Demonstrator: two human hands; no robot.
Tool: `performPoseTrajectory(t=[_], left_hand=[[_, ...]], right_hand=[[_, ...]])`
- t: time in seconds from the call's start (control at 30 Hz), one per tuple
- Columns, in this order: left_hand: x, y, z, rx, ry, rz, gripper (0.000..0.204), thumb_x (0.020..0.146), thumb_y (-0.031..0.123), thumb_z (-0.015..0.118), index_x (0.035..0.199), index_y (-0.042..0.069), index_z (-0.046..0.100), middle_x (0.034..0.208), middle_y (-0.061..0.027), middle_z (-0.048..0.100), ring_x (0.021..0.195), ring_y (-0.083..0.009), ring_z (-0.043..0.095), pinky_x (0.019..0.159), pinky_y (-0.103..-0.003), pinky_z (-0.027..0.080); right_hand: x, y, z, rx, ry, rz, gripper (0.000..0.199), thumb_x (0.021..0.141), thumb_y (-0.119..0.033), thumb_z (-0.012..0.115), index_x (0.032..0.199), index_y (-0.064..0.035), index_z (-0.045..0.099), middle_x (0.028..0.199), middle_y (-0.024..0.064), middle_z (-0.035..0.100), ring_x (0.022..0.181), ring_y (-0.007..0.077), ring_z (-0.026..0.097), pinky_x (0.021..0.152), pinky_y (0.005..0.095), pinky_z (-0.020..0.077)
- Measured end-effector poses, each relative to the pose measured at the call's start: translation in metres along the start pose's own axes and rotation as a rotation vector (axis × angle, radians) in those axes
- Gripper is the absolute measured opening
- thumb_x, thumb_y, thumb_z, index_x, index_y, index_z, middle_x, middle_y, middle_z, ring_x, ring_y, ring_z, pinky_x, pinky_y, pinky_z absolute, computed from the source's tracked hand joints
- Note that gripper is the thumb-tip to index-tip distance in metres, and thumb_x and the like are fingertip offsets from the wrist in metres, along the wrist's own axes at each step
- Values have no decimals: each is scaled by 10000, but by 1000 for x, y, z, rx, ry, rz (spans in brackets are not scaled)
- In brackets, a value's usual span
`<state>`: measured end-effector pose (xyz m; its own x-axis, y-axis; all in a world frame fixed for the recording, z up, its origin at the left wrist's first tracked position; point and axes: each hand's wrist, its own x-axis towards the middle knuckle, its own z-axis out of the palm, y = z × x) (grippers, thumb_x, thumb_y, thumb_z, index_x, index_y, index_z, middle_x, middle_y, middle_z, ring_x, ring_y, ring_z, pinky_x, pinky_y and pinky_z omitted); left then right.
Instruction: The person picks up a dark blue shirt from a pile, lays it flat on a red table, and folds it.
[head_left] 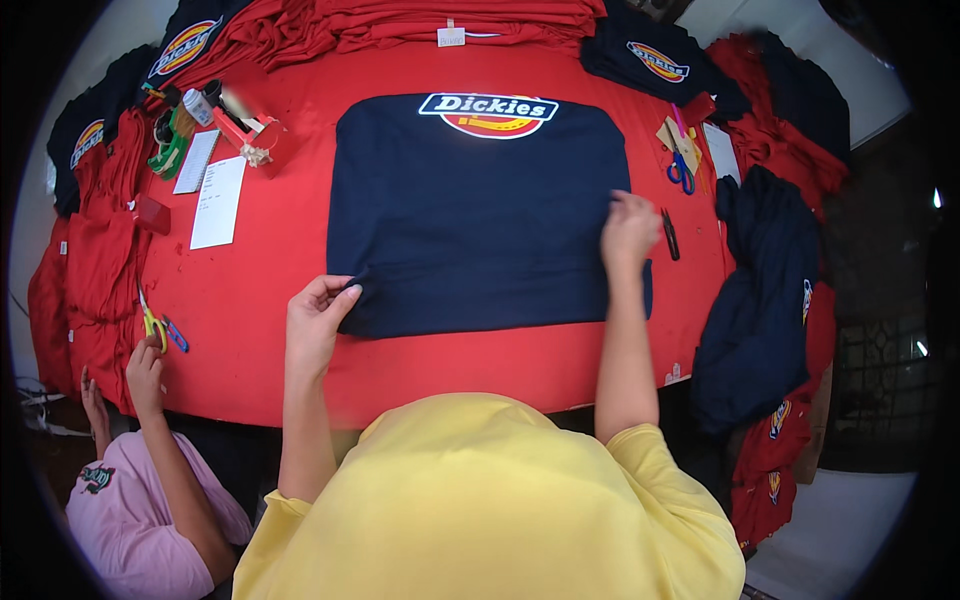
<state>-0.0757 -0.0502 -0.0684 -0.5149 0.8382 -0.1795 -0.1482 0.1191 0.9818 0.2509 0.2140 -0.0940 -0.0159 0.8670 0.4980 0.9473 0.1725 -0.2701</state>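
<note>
The navy shirt point(480, 215) lies flat on the red counter point(260, 270), logo end away from the person. The left hand point(318, 325) is at the shirt's near left corner, fingers pinching the fabric edge into a small fold; forearm runs straight up from the lower edge. The right hand point(628, 228) sits on the shirt's right edge, fingers curled and clenched on the cloth, forearm nearly vertical. A black pen point(670, 234) lies just beside that hand. Blue scissors point(681, 172) rest farther off. Another person's hand point(146, 368) touches the counter's left edge near yellow scissors point(153, 322).
</note>
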Motion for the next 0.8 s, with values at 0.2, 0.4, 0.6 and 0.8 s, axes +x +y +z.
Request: performPoseTrajectory(t=[0.2,0.4,0.6,0.8], left_hand=[[3,9,24,173,-15,59,143,839,95,709,922,-17,675,811,1,639,735,-46,553,674,-199,441],[-6,17,50,485,112,418,131,800,76,713,877,-13,657,841,-113,666,768,-230,662,684,-304,511],[-15,16,60,632,194,651,111,777,21,716,846,-15,637,798,-112,642,726,-247,643,657,-315,506],[-15,15,66,686,199,740,116,752,0,710,836,-4,629,783,-110,624,706,-263,633,612,-332,502]], right_hand=[[21,143,11,-310,-79,121,320,946,-330,534,1198,-145,605,1168,160,534,1102,344,521,876,483,449],[35,127,-3,408,-154,245,311,994,-251,468,1081,19,597,885,126,615,795,235,631,733,372,518],[-79,-118,-87,981,-864,-184,257,820,-155,710,1015,-17,615,808,16,597,719,101,548,664,240,461],[-129,-160,-78,942,-760,-255,236,924,-192,597,1017,6,507,820,193,620,738,365,628,642,419,475]])
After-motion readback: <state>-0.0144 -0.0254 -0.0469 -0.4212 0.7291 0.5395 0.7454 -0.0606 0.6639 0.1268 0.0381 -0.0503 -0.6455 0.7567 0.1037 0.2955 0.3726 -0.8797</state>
